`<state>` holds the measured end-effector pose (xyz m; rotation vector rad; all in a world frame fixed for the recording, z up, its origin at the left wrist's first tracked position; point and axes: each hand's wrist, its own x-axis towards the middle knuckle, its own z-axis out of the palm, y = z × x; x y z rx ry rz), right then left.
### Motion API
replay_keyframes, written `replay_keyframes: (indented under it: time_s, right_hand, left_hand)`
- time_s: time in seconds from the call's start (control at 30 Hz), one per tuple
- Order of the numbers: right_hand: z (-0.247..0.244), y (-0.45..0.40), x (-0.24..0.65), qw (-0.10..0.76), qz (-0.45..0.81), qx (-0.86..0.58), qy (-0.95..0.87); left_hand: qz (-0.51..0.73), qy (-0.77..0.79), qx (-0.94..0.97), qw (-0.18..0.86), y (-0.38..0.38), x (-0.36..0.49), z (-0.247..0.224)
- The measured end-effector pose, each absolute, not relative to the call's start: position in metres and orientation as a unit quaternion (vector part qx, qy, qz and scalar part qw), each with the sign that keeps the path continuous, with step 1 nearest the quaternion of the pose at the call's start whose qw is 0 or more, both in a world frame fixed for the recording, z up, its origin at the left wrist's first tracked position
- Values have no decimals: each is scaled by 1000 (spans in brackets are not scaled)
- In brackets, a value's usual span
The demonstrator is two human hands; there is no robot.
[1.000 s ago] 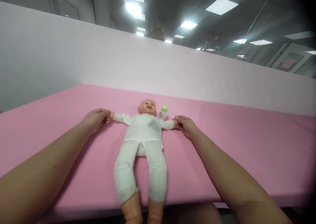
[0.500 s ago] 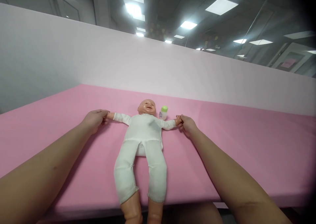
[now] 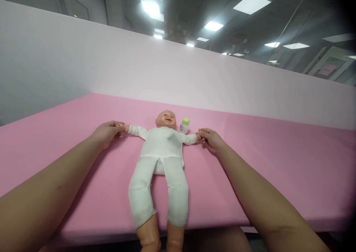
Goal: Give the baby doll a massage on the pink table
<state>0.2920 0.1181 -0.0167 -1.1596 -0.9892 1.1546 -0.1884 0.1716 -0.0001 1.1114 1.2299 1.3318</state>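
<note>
A baby doll (image 3: pixel 163 144) in a white cloth body lies on its back, its head toward the wall and its arms stretched out sideways. My left hand (image 3: pixel 109 134) is closed around the doll's hand on the left side. On the other side, my right hand (image 3: pixel 211 139) pinches the doll's other hand between thumb and fingers. Beside the doll's head stands a small bottle (image 3: pixel 184 126) with a green cap; neither hand touches it. The doll's lower legs reach past the front edge, and its feet are cut off by the frame.
A pink padded table (image 3: pixel 264 163) bears the doll. Behind it runs a low white wall (image 3: pixel 155 70), with a glass pane (image 3: pixel 222 18) above that shows ceiling lights. The table's front edge lies close to my body, and part of my leg (image 3: pixel 219 239) shows below.
Both hands still hold the doll's hands, with my fingers slightly shifted on them. The doll's arms lie almost as before, and the view has tilted very slightly.
</note>
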Motion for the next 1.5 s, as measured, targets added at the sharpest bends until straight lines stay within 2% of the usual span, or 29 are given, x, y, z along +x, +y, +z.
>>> replay_keyframes:
  time_s: [0.47, 0.67, 0.93, 1.5]
  right_hand:
    - [-25, 124, 294, 578, 464, -512, -434]
    - [-17, 125, 294, 613, 500, -467, -396]
    - [-12, 121, 294, 613, 533, -421, -404]
    - [-23, 125, 295, 578, 431, -531, -446]
  left_hand:
    - [543, 531, 457, 463, 181, -193, -8]
    - [540, 537, 440, 475, 190, -199, -13]
    - [532, 541, 436, 483, 186, -197, -9]
    - [534, 520, 466, 477, 174, -189, -2]
